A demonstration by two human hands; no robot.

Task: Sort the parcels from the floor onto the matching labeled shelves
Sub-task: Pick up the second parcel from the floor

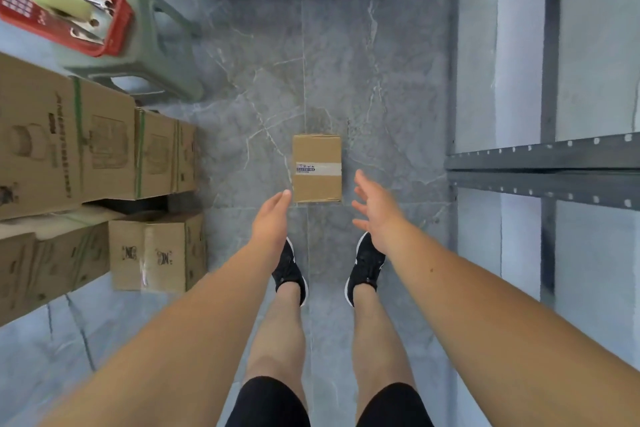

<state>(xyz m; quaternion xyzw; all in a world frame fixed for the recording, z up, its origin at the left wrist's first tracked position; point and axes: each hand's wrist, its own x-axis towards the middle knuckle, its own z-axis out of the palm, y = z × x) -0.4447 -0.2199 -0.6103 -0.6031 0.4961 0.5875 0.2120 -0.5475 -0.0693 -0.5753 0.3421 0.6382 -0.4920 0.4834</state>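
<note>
Our left hand (270, 220) and right hand (375, 210), both spread and empty, flank the cardboard parcel's (317, 168) near edge, seemingly not touching; open floor (381, 97) surrounds it.

- The floor (346, 80) under me is grey stone tile with pale veins.
- On my left, big cardboard cartons (86, 149) are stacked.
- Beyond them a green plastic stool (162, 55) carries a red basket (114, 10).
- On my right stands a grey metal shelf rack (540, 163) before a pale wall (599, 45).
</note>
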